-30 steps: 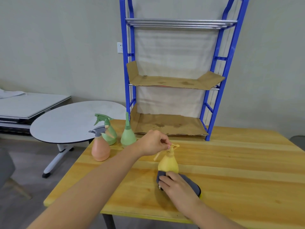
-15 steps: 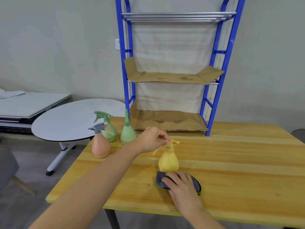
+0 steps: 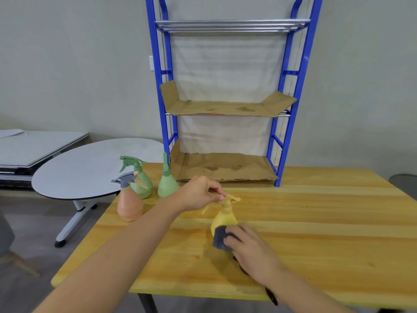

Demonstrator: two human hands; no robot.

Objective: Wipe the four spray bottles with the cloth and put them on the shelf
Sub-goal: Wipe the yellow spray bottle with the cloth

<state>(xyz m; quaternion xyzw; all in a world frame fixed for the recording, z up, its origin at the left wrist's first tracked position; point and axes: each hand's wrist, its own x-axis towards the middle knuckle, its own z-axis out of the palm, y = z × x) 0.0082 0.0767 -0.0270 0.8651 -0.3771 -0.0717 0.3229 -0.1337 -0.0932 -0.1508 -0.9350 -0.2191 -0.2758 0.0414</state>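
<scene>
The right hand (image 3: 250, 247) presses the dark cloth (image 3: 220, 237) against the near side of the yellow bottle (image 3: 223, 219). A moment ago the cloth lay flat on the wooden table (image 3: 316, 233) at the foot of the bottle. Now it has come up onto the bottle's round belly, so I think the wiping of this first bottle has begun. The left hand (image 3: 199, 194) still pinches the top of the yellow bottle by its trigger and keeps it standing.

To the far left stand three more bottles, close together: the orange bottle (image 3: 129, 206), the green spray bottle (image 3: 141, 179) and the green pointed bottle (image 3: 167, 180). They look untouched.

The blue shelf (image 3: 295, 91) stands at the far side of the table. Its cardboard levels hold nothing, so there is lots of room. The way from the yellow bottle to the bottom level is open. The near table edge is not far behind the right wrist.
</scene>
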